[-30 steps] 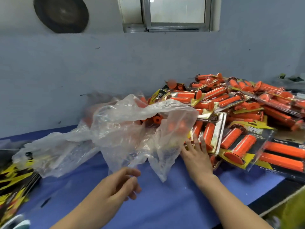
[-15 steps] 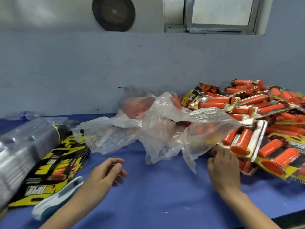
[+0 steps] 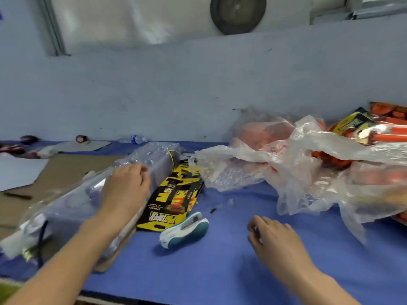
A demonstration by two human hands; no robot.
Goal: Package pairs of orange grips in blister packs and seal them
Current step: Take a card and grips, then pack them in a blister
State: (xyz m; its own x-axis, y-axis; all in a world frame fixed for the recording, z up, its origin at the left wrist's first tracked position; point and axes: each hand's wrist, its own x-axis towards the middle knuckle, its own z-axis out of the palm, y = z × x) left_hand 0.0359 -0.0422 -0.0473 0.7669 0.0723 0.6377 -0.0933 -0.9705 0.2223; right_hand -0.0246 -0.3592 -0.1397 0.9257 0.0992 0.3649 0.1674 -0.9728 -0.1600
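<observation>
My left hand (image 3: 124,190) rests on top of a long stack of clear blister shells (image 3: 72,203) at the left, fingers lying over it. A stack of yellow-and-black printed backing cards (image 3: 174,197) lies just right of the shells. My right hand (image 3: 275,241) hovers over the blue table (image 3: 220,271), fingers loosely curled and holding nothing. Crumpled clear plastic bags (image 3: 293,164) with loose orange grips (image 3: 332,160) inside lie at the right. Sealed packs of orange grips (image 3: 383,130) show at the far right edge.
A white-and-teal stapler (image 3: 185,231) lies on the table between my hands. Brown cardboard (image 3: 59,170) and white sheets cover the left side. A water bottle (image 3: 133,139) lies by the blue wall at the back.
The view has swung left. My left hand has moved up onto the stack of clear shells. My right hand has left the pile of packs and come back over the bare table.
</observation>
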